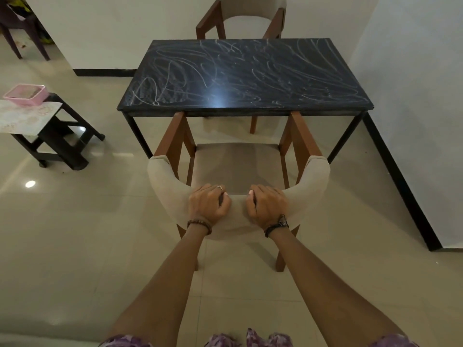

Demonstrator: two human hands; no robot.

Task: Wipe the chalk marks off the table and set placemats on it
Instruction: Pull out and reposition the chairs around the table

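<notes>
Both hands on the chair back; the wiping has not begun.

At the left edge of the frame, a patterned sheet, likely the placemats [23, 116], lies on a black stool [62, 136] under a pink tray [26, 94]. Upper centre, the table [240, 73] is scribbled all over with chalk marks [275, 71]. Lower centre, the left hand [209, 204] and right hand [266, 205] are curled closed over the chair [238, 209] backrest, gripping it.

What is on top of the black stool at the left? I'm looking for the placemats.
On the black stool lies a pale patterned sheet, possibly a placemat, with a pink tray on its far end. The sheet hides the stool's top, and how many sheets lie stacked cannot be told.
</notes>
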